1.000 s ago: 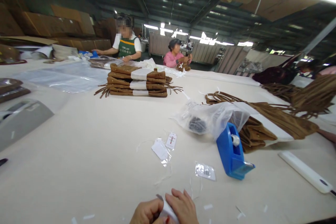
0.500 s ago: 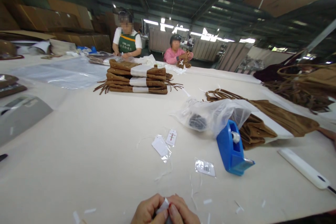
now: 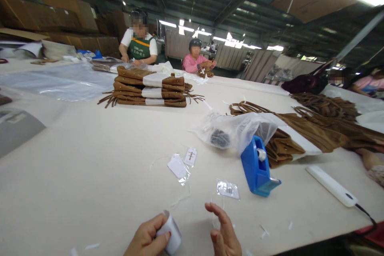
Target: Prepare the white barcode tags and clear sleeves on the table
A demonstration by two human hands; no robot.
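My left hand (image 3: 151,238) is closed round a small curled roll of shiny white strip (image 3: 171,235) low in the view; whether it is label tape or ribbon I cannot tell. To its right, my right hand (image 3: 224,232) is open with thumb and fingers apart, holding nothing. Beyond the hands lie a white hang tag in a clear sleeve (image 3: 179,168), a smaller printed tag (image 3: 190,157) and a sleeved tag with a barcode (image 3: 228,189). Thin white strings trail from them. A blue tape dispenser (image 3: 255,168) stands beyond my right hand.
Stacked brown suede-like goods (image 3: 150,88) with white bands lie farther back. More brown pieces (image 3: 312,130) and a clear plastic bag (image 3: 231,130) are at right. A white corded device (image 3: 331,186) lies near the right edge. Two people work across the table; others are at right.
Both hands were together pinching the white strip. Now my right hand has let go and moved right, opening, while my left keeps the roll and has shifted left. The view has turned slightly right.
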